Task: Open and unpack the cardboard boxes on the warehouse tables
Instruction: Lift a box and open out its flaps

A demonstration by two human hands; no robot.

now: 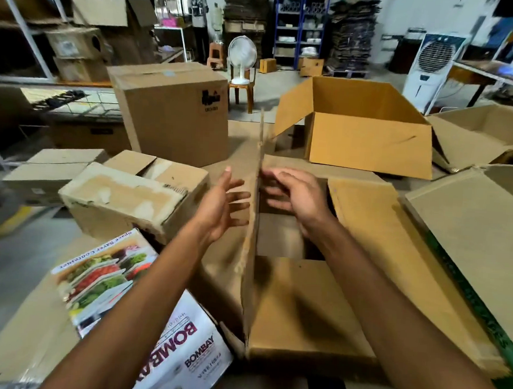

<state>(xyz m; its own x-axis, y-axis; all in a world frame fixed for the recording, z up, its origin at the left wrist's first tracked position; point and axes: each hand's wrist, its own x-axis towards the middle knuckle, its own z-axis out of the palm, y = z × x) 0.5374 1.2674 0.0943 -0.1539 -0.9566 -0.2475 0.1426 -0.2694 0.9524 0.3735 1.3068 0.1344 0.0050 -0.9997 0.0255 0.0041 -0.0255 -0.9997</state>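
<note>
Cardboard box (pixel 302 315) lower centre of frame: brown corrugated, matte, open. Left flap (pixel 250 253) upright, edge-on, frayed. Left hand (pixel 222 204) fingers spread beside flap; right hand (pixel 293 196) opposite, fingers relaxed, gripping nothing.

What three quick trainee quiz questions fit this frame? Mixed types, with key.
1. True or false: the tall box at the back left is closed on top.
2. The upright flap stands: A) left of both hands; B) between the left hand and the right hand; C) right of both hands.
3. Fill in: the printed box at the lower left reads "____".
Key: 1 true; 2 B; 3 BOMBAY.
</note>
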